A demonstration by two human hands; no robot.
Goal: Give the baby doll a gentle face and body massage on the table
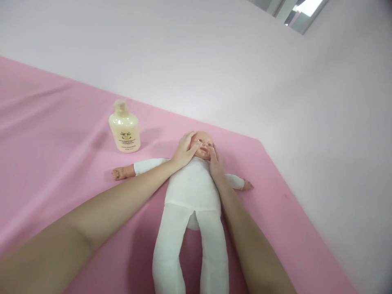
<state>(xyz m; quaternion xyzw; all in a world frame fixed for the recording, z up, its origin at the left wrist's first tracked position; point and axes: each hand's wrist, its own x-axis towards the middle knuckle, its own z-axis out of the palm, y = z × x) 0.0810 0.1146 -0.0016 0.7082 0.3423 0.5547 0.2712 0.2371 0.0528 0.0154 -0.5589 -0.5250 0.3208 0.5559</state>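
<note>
Both hands are resting on the head of a baby doll (192,192) that is lying on its back on a pink sheet (55,134). Nearest the camera, the doll's white cloth legs are stretching toward the near edge, with the person's two bare forearms running along either side of its body. Farther in, the left hand (184,150) is lying open against the left side of the doll's face, its thumb touching the cheek near the eye. On the other side, the right hand (215,163) is pressing flat, fingers loosely extended, against the right cheek and neck; neither hand is gripping anything. The doll's arms are spreading out to left and right. Beyond them, to the far left, a cream lotion bottle (124,130) is standing upright on the sheet, well apart from the doll's head. Behind everything a pale wall (196,57) is rising.
</note>
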